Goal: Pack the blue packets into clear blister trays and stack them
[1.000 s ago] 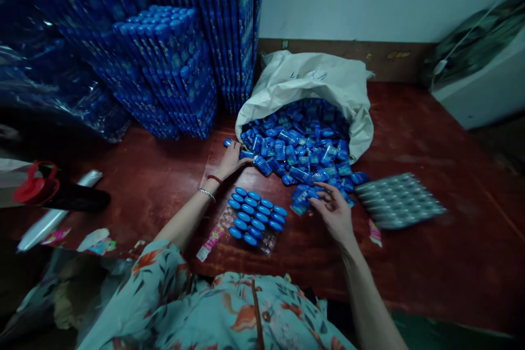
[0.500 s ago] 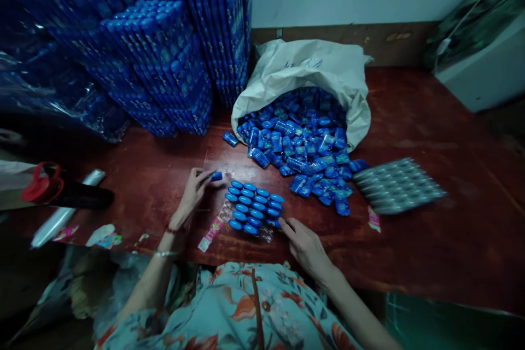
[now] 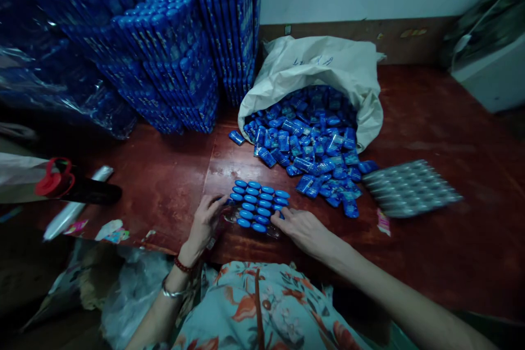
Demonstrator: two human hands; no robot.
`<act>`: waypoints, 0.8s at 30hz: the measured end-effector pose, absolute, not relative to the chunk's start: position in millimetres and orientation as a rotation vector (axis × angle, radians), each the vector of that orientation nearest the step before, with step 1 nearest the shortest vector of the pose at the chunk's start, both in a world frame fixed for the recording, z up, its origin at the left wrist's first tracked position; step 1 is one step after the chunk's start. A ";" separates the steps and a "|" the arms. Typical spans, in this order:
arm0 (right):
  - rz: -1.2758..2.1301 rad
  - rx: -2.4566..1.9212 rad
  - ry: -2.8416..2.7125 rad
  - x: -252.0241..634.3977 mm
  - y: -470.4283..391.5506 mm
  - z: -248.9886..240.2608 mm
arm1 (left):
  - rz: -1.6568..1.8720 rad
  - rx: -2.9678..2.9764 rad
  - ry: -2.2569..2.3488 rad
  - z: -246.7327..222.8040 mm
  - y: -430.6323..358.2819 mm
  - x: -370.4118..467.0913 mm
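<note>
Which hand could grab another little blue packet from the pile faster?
Probably the right hand. It rests at the tray edge on the side facing the spilled blue packets by the white bag. The left hand sits on the tray's far side.

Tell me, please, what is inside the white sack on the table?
The white sack holds small blue packets, many spilling onto the table. Its deeper contents are hidden by the cloth.

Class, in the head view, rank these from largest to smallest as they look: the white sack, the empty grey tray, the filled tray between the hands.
1. White sack
2. Grey tray
3. Filled tray
</note>
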State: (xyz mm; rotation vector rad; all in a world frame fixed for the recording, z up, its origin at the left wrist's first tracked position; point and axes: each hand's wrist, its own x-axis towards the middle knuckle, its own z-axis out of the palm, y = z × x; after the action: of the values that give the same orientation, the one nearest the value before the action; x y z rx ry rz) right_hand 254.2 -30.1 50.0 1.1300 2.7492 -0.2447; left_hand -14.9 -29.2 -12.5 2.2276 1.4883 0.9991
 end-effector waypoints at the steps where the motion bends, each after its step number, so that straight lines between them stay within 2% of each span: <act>1: -0.254 1.146 2.753 255.4 -30.5 49.5 | 0.958 2.275 1.436 -14.6 -26.9 -17.5; 7: -0.299 1.229 2.740 257.8 -33.7 51.2 | 0.814 2.383 1.229 -19.9 -24.2 -23.7; 15: -0.215 1.148 2.648 239.3 -26.5 59.5 | 0.426 2.607 1.011 19.9 -10.1 -15.0; 24: -0.238 1.244 2.687 245.8 -39.1 58.4 | 0.573 2.585 1.172 1.2 -28.1 -11.5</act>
State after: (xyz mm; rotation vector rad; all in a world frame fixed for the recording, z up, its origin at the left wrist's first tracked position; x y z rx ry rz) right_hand 245.8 -39.1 58.4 1.2439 2.6866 -0.2382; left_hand -11.5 -28.1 1.2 2.5853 1.1717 0.5727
